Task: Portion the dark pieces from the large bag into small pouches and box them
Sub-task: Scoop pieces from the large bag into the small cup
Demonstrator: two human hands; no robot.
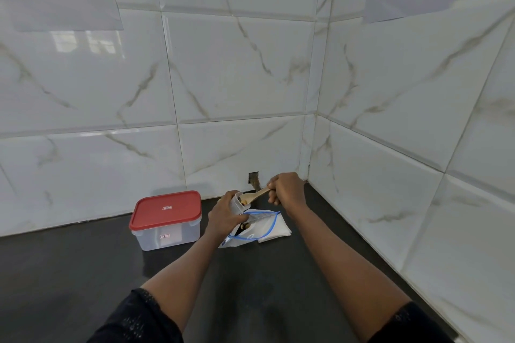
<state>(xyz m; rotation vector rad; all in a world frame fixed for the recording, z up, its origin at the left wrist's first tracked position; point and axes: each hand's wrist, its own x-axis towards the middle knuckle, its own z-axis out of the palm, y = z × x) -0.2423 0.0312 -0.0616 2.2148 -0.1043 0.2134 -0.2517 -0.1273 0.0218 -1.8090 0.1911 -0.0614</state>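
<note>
One view only, from the head camera, looking down at a dark matte counter [83, 273] set into a corner of white marble-veined wall tiles [237, 78]. Read the clock with twelve toward the back wall and the dial centred between the hands.

The left hand [224, 216] is curled round a small clear plastic pouch [236, 202]. It holds the pouch upright above the counter, mouth turned toward two o'clock. The right hand [287, 189], at about two o'clock and just beside the pouch, is clenched on the handle of a pale wooden spoon [255, 194]. The spoon's long axis runs from eight to two, with the bowl low at the pouch mouth and the handle rising into the right fist. Brownish bits seem to sit on the bowl, though they are too small to be sure of.

The large clear zip bag with a blue seal strip [263, 224] lies on the counter at about six o'clock, right under both hands, its mouth gaping. A few dark pieces [245, 227] show inside it just below the left thumb. The bag rests on a flat white sheet or stack [280, 232] that I cannot identify. The clear rectangular plastic box with a red lid [167, 220] stands at nine o'clock, near the left hand but apart from it, lid on.

In my judgement, a spoonful is being tipped into the pouch. Any next scoop depends on the bag's mouth lying below and toward six, which suits the spoon-holding right hand. The box is nearer the left hand, and its lid must come off first.
</note>
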